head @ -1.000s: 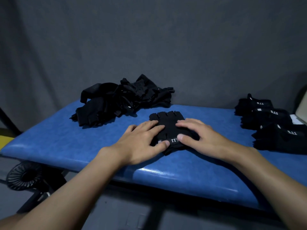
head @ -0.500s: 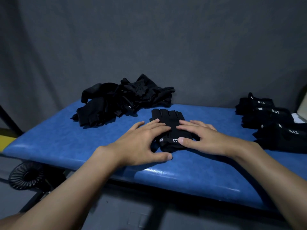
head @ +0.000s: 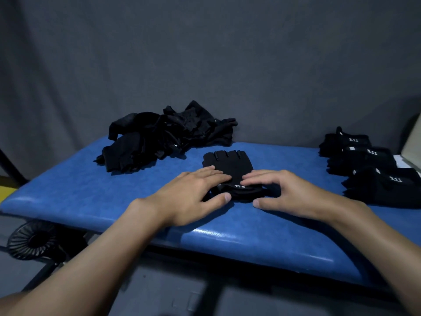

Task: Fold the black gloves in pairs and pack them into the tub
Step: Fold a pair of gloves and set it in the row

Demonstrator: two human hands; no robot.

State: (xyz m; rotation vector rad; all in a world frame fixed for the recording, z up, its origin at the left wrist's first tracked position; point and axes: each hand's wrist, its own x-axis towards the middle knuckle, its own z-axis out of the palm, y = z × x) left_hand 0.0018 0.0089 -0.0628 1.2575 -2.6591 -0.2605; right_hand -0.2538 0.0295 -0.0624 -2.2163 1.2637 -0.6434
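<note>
Slippage is the chief risk in the head view. The stacked glove pair (head: 229, 166) lies flat at the middle of the blue padded table (head: 91, 190), finger stubs pointing far and the lettered cuff near. The left hand (head: 196, 192) rests its straight fingers on the pair's left side, thumb on the table just beside the cuff. The right hand (head: 293, 192) arches over the right side, fingertips pressing on the cuff, thumb on the table. Neither hand grasps anything. If the cuff gets lifted unevenly, the upper glove could slide off the lower one and the fold would likely come out skewed. The vinyl looks slick, so the whole pair may also creep away under the press.

At far left sits a loose glove heap (head: 164, 135), close enough that a stray strap might catch. Three folded pairs (head: 364, 160) lie in a row at right, well apart from the hands. A pale edge (head: 412, 144) shows at far right; whether it is the tub I cannot tell. A fan (head: 29, 240) stands on the floor at near left.
</note>
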